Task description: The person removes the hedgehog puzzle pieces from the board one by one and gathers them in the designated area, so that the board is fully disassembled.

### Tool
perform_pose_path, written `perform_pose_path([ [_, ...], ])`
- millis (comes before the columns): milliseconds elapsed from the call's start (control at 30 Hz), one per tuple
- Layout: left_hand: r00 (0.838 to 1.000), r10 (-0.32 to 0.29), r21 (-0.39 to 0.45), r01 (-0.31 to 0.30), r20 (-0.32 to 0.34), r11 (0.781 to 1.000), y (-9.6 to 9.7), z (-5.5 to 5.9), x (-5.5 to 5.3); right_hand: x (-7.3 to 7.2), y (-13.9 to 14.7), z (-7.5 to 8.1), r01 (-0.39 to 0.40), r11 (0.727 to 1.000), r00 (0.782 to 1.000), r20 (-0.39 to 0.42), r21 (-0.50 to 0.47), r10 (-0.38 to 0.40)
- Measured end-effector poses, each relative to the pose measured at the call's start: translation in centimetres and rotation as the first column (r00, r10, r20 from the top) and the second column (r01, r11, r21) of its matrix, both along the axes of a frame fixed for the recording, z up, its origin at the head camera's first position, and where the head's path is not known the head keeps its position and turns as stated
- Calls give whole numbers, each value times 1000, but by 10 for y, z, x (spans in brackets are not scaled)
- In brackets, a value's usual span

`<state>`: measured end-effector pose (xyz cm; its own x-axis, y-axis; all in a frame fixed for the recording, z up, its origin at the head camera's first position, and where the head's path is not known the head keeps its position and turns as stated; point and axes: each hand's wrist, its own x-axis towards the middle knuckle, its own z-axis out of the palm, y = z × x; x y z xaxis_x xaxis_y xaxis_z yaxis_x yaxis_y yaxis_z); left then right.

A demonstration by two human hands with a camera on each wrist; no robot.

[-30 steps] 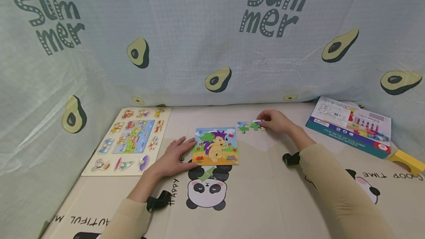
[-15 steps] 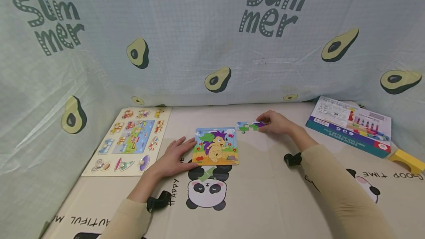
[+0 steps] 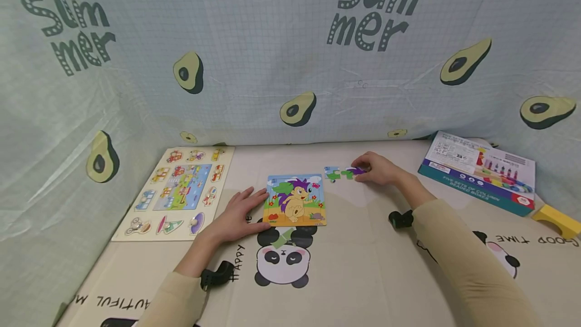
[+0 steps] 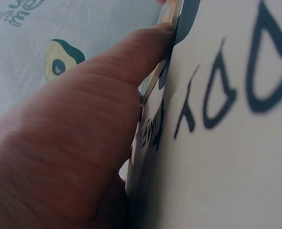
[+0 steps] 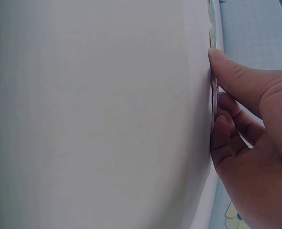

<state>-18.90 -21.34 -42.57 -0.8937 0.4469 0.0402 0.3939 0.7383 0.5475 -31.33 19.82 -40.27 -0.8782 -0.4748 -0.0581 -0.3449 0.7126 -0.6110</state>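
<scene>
A square hedgehog jigsaw puzzle lies flat on the table in the head view. My left hand rests at its left side with fingers extended, thumb and fingertips touching the edge. In the left wrist view the thumb lies along the board's thin edge. To the right of the puzzle my right hand pinches a purple puzzle piece, partly hidden by the fingers, flat on the table. Left of it lies a blue and green puzzle piece, with green between them. The right wrist view shows the right hand's thumb and fingers at the piece.
A wooden peg puzzle board with vehicle pictures lies at the left. At the right lies a teal beaded toy box, with a yellow arch block beside it. A patterned cloth wall stands behind the table.
My right hand has shifted slightly, its fingers now on the purple piece, and that piece has moved a little left and turned. My left hand and the hedgehog puzzle have not moved.
</scene>
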Motion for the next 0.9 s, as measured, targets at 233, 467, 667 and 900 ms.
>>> perform_pose_path([
  [233,1000,-1,2,1,0,1000,0,0,0,-1,0,-3,-1,1000,1000,1,-1,1],
  [467,1000,-1,4,1,7,1000,1,0,0,0,0,-2,9,1000,1000,16,-13,-9],
  [667,1000,-1,9,1,7,1000,1,0,0,0,-1,2,30,999,999,34,-41,-28],
  [900,1000,-2,5,2,4,1000,1,-1,0,0,-8,8,27,994,1000,17,-101,-25],
])
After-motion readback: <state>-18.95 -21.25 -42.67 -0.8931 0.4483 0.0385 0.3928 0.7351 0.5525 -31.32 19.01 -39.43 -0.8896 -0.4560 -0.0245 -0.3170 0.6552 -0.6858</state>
